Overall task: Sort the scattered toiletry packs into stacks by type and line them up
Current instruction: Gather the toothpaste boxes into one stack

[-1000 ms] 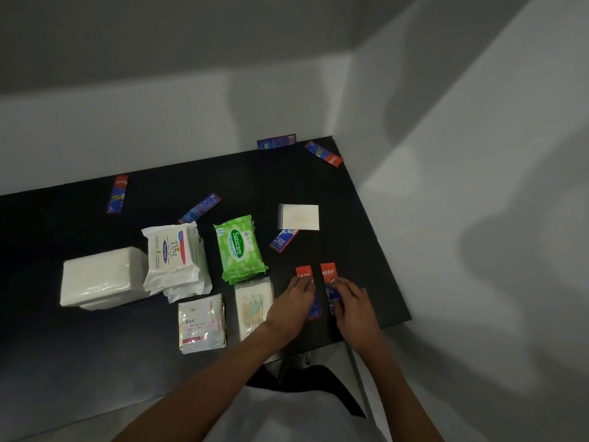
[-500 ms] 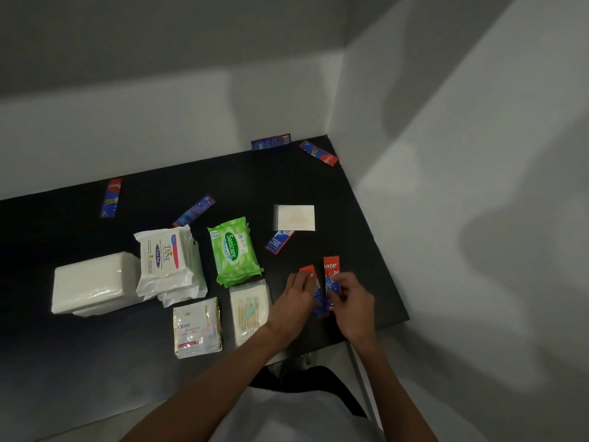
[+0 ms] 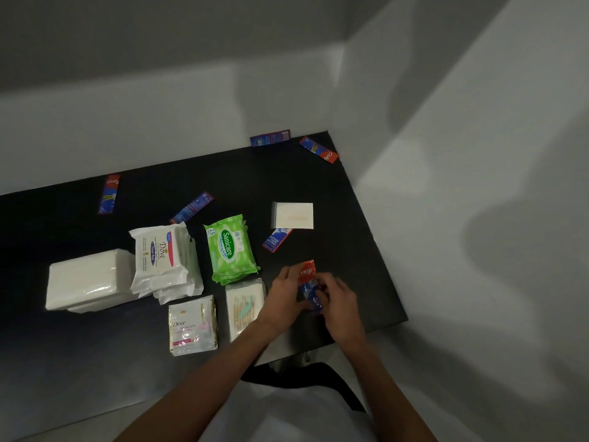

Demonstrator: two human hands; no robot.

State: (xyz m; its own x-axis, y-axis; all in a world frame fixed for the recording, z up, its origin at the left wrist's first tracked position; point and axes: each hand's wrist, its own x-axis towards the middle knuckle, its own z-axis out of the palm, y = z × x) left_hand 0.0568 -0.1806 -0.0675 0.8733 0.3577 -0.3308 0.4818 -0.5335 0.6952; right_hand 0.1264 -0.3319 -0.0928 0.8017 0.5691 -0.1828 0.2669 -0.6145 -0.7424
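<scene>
Near the table's front right, my left hand (image 3: pixel 285 293) and my right hand (image 3: pixel 336 298) together hold the red-and-blue toothpaste sachets (image 3: pixel 308 283), now laid one on the other. Loose toothpaste sachets lie scattered: one (image 3: pixel 276 239) by a clear pack (image 3: pixel 294 215), one (image 3: pixel 192 207) mid-table, one (image 3: pixel 109 193) far left, and two at the back edge, the left one (image 3: pixel 270 137) and the right one (image 3: pixel 318 150). Left of my hands stand a cotton-bud pack (image 3: pixel 243 306), Dove sachets (image 3: pixel 192 325), green Sanicare wipes (image 3: pixel 230 248), white Dove wipes (image 3: pixel 162 260) and white tissue packs (image 3: pixel 86 279).
The black table (image 3: pixel 357 250) ends just right of my hands and just in front of them. White walls close the back and the right side. The front left part of the table is in shadow.
The two red sachets lay side by side under my hands; both hands have drawn them together into one stack. The view shifted slightly left.
</scene>
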